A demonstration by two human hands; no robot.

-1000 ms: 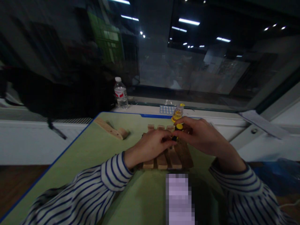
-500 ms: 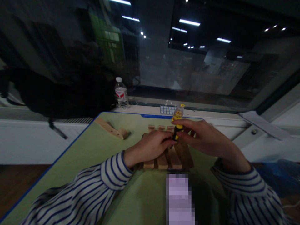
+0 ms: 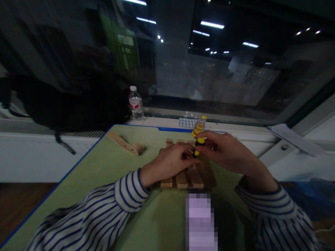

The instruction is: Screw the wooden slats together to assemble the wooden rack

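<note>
Slatted wooden piece: located just below the centre of the frame, flat on the green worktop, with pale slats set apart from one another and a darker board at its right side.

Right hand: right of centre, thumb and fingers narrowed on the handle of a yellow-and-black screwdriver. The handle leans, its top toward the right of the frame.

Left hand: at the centre, lying over the slats, its thumb and fingertips gathered close around the lower end of the screwdriver. Whether they grip the shaft, a screw or only the wood cannot be told. The tool's tip is hidden, so its seating is unverified.

Assessment of method: the step in hand is judged to be turning the screwdriver against the wood. Good practice calls for the shaft to stand square to the slat, with pressure straight down its axis and short, even turns. The left palm should bear on the slats to stop the piece twisting, with fingertips clear of the tip. A leaning shaft may slip out of its seat or mark the wood.

Surroundings: a loose wooden part lies left of centre, well apart from the hands; a yellow-capped container stands just beyond the right hand.
</note>
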